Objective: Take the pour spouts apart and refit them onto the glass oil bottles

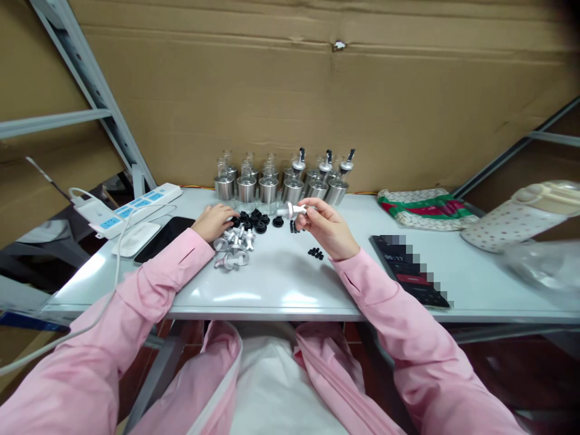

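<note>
My right hand [327, 228] is raised a little over the white table [281, 284], fingers pinched on a small silver pourer spout [293, 211]. My left hand [214, 221] lies curled on the table, fingertips among several black rubber rings [256, 221]; what it grips, if anything, is hidden. A heap of silver spouts [234, 246] lies just in front of it. Several small glass-and-metal bottles [268, 185] stand in rows at the back; three at the right carry fitted spouts [325, 164]. A few tiny black parts [316, 253] lie below my right hand.
A white power strip [136, 208] with cable, a white pad [136, 238] and a black phone [164, 238] lie at the left. A dark tablet [410, 272] lies at the right, with folded cloth [421, 209] and a dotted flask [521, 220] beyond. Cardboard [317, 84] walls the back.
</note>
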The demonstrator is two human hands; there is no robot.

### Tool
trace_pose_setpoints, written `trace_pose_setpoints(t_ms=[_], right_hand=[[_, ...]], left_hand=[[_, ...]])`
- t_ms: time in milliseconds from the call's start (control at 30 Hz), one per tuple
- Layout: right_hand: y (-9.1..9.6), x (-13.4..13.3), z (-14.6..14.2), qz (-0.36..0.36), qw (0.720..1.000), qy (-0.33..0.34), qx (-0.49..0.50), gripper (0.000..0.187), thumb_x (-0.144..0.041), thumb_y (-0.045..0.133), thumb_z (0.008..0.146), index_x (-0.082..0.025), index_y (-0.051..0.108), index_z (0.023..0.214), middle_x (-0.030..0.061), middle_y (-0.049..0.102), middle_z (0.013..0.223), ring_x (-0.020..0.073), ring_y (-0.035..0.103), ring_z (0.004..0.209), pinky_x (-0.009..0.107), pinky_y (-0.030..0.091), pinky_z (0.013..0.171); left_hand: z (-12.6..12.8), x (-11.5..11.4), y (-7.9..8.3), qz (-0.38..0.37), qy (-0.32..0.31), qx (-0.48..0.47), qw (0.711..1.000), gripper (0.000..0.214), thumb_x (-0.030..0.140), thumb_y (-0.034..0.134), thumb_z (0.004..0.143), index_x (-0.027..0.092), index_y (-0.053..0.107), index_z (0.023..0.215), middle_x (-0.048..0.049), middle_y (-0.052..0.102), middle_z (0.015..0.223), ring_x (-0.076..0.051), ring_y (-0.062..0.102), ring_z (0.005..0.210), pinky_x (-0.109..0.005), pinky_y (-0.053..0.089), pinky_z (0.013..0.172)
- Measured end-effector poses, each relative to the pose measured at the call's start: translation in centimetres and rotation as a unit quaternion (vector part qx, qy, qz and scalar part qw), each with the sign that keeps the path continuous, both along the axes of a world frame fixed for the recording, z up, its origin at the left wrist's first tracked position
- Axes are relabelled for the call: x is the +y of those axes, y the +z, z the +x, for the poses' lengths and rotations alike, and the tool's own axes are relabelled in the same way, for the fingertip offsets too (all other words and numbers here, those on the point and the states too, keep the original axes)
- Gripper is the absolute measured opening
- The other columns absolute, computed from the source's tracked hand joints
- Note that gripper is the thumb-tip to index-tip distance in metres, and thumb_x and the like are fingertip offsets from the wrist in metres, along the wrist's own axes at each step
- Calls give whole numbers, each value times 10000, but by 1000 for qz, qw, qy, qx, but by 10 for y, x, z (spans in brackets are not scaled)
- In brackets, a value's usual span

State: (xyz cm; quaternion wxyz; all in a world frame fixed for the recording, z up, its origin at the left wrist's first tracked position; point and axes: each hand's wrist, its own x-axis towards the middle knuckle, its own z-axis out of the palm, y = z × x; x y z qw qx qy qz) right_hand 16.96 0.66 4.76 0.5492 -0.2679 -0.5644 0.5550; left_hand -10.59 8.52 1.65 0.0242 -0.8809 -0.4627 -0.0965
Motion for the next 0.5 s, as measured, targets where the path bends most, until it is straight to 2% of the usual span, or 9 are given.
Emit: trace_pose_setpoints(t_ms=[133, 267, 400, 500], right_hand=[[0, 0, 1, -9, 1000, -11, -8, 298, -399, 692, 715, -204, 562, 898, -37, 608, 648, 93, 554, 621, 253, 439, 644], [-2, 1, 1, -2, 1000, -22, -17, 255, -362, 682, 719, -207, 540, 864, -42, 616, 647, 92, 553, 608, 252, 435, 633], [-4, 2, 0, 1, 999, -31, -28, 250, -358, 654, 741, -210, 530, 899, -42, 609, 647, 97, 552, 618, 255, 430, 638], [-5, 2, 0, 4, 998, -24, -57, 295, -397, 640, 751, -198, 545, 947, -23, 612, 674, 110, 559, 643, 268, 430, 649]], left_hand=[[2, -2, 1, 26, 5, -27, 999, 197, 236, 506, 855, 190, 594, 1025, -76, 630, 1050, -257, 538, 1015, -370, 382, 809], [12, -15, 9, 112, 11, -145, 983, 152, 260, 509, 856, 153, 531, 962, -79, 601, 958, -221, 564, 907, -346, 405, 776], [29, -39, 14, 204, -67, -261, 941, 171, 318, 537, 844, 167, 473, 891, -54, 590, 879, -190, 569, 821, -333, 424, 750], [43, -59, 13, 234, -142, -294, 916, 190, 351, 544, 853, 182, 456, 861, -53, 611, 891, -176, 571, 803, -325, 430, 730]])
